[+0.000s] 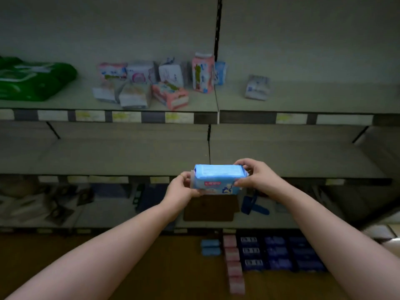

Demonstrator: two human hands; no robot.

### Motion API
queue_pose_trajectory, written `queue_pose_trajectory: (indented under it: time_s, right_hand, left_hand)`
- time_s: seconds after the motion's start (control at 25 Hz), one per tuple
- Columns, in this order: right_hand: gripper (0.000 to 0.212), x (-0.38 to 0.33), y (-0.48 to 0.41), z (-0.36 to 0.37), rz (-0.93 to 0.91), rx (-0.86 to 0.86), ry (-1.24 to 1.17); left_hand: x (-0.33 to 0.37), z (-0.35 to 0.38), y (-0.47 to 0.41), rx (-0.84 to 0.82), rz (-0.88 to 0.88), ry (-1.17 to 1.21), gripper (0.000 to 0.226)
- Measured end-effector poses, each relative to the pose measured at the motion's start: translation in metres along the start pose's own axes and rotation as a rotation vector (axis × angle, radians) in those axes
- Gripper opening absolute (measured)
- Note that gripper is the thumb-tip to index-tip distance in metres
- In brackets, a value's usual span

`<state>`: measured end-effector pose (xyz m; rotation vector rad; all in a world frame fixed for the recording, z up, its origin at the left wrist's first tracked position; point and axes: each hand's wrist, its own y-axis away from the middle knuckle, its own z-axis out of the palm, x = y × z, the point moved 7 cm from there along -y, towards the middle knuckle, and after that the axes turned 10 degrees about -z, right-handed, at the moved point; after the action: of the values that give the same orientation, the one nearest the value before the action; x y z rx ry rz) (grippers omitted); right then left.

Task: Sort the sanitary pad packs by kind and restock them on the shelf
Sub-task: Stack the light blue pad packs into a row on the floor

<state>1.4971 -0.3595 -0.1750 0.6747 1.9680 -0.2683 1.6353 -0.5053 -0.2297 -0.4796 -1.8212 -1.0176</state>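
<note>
Shelving (pixel 108 106) above both hands bears unsorted packs (pixel 151 83); left hand (pixel 184 188) and right hand (pixel 252 177) grip blue pack (pixel 218 178), not yet shelved.

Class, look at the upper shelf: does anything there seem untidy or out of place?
Yes. On the upper shelf, the pad packs left of the upright post lie in a mixed heap, pink and white together, several tipped over. One white pack sits alone to the right, tilted.
</note>
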Motion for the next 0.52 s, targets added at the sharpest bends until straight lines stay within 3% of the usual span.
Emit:
queue_pose_trajectory:
  time_s: [0.24, 0.36, 0.52]
  right_hand:
    - [0.049, 0.072, -0.003, 0.011, 0.022, 0.026, 0.078]
    - [0.059, 0.115, -0.01, 0.018, 0.035, -0.013, 0.107]
    - [0.054, 0.184, -0.015, 0.044, 0.052, -0.094, 0.183]
  left_hand:
    - [-0.043, 0.037, -0.024, 0.031, -0.113, -0.125, 0.047]
    - [-0.075, 0.06, -0.043, 0.077, -0.212, -0.157, 0.043]
    - [-0.132, 0.093, -0.063, 0.135, -0.323, -0.168, 0.042]
